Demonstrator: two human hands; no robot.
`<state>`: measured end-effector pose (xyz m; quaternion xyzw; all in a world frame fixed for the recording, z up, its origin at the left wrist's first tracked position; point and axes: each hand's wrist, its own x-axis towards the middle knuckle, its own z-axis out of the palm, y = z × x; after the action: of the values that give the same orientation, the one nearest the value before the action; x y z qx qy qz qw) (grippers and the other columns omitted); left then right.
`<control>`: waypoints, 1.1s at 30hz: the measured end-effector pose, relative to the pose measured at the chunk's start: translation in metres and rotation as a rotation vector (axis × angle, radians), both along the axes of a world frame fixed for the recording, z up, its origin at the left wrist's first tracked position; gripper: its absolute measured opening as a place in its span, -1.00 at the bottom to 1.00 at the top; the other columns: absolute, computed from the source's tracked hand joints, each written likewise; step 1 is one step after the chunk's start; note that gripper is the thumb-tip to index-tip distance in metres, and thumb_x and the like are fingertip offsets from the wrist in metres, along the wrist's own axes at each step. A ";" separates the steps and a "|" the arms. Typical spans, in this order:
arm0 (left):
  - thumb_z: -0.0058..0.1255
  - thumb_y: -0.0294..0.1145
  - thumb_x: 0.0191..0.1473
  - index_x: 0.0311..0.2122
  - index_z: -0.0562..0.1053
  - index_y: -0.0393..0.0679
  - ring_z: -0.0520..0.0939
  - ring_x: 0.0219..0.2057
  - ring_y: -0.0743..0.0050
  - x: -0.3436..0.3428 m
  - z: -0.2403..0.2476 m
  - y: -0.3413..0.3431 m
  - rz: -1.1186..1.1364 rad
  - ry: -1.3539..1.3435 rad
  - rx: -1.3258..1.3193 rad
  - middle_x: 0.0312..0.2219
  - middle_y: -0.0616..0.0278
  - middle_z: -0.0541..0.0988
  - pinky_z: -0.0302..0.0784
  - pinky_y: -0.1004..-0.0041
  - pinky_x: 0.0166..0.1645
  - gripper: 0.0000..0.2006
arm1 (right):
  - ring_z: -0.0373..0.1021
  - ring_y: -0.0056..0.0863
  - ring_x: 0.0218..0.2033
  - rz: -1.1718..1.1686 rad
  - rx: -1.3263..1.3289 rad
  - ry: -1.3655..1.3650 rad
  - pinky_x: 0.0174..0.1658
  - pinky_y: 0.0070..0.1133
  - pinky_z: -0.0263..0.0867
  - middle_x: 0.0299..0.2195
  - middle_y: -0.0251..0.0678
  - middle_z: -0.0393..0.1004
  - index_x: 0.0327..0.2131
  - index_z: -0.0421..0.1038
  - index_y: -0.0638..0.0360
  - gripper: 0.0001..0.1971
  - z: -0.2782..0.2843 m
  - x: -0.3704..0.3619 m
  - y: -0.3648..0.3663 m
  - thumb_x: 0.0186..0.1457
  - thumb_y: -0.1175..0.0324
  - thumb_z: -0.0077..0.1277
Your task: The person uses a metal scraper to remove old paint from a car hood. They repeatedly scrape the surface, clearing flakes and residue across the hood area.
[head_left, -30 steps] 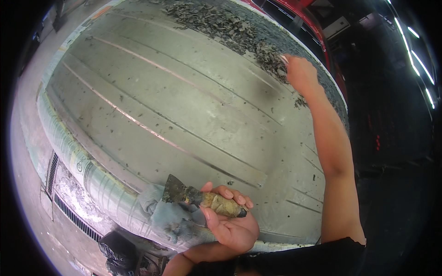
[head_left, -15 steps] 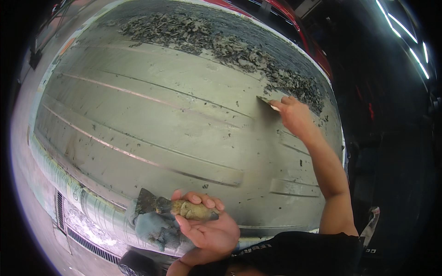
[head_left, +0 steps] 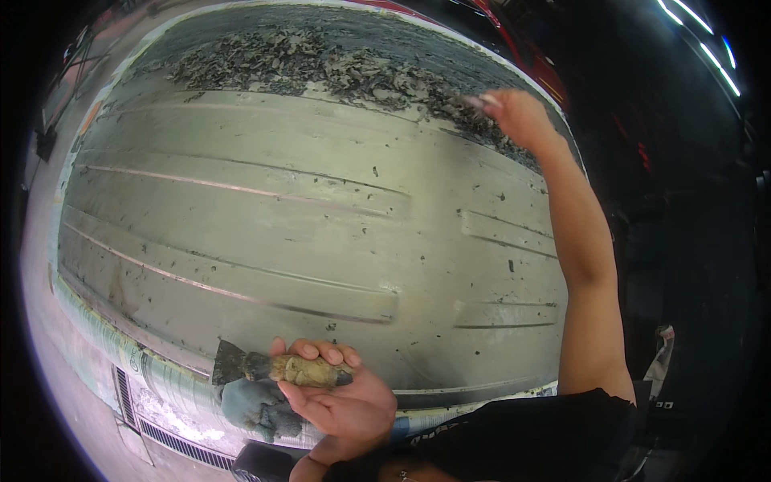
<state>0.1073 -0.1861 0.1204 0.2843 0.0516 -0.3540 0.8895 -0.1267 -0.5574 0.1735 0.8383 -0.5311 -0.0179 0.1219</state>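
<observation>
My left hand point(head_left: 361, 406) lies palm up near the front edge, its fingers curled round the worn, yellowish handle of a paint scraper point(head_left: 309, 372). That scraper's broad dark blade points left, just above a stained grey-blue fabric bundle point(head_left: 257, 408). Stretched far out to the right, my right hand point(head_left: 522, 116) grips a small scraper point(head_left: 475, 101), blurred by motion. It is over a band of loose, curled paint flakes point(head_left: 289, 60) across the far part of a large ribbed metal panel point(head_left: 265, 241). The near part is bare grey-green metal with scattered crumbs.
Plastic sheeting and tape point(head_left: 148, 361) edge the panel at the near left. Below it are a floor grate point(head_left: 185, 444) and a black object point(head_left: 261, 462). Something red and glossy point(head_left: 526, 56) stands beyond the far right edge. Light tubes point(head_left: 719, 68) glow at upper right.
My right hand has moved farther away with its scraper, from the bare metal's edge up to the flakes. My left hand still holds its scraper; the view has shifted a little.
</observation>
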 end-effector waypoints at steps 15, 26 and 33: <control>-0.30 -0.06 0.42 0.19 0.25 -0.12 0.40 -0.31 0.47 -0.005 -0.002 -0.003 0.016 -0.062 0.031 -0.22 0.30 0.40 0.37 0.47 -0.25 -0.58 | 0.41 -0.33 -0.15 0.268 -0.054 0.062 -0.24 -0.40 0.48 -0.30 -0.39 0.46 -0.11 0.52 -0.05 -0.69 -0.053 -0.048 0.019 0.06 0.51 0.05; -0.34 -0.07 0.44 0.19 0.22 -0.15 0.40 -0.30 0.44 -0.004 -0.006 -0.003 0.051 -0.153 0.040 -0.24 0.26 0.39 0.37 0.46 -0.25 -0.59 | 0.42 -0.31 -0.17 0.247 -0.113 -0.007 -0.23 -0.37 0.47 -0.35 -0.37 0.46 -0.14 0.52 -0.04 -0.66 -0.060 -0.044 0.034 -0.01 0.57 0.07; -0.36 -0.08 0.44 0.20 0.20 -0.18 0.40 -0.30 0.42 -0.006 -0.006 -0.003 0.061 -0.174 0.019 -0.23 0.24 0.39 0.37 0.46 -0.25 -0.57 | 0.47 -0.14 -0.10 0.131 -0.201 -0.069 -0.12 -0.27 0.46 -0.28 -0.22 0.53 -0.06 0.49 0.06 -0.71 -0.042 -0.021 -0.060 0.11 0.49 0.07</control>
<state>0.1018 -0.1894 0.1144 0.3205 -0.0138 -0.3004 0.8982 -0.1481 -0.6177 0.1317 0.8550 -0.4780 0.0722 0.1879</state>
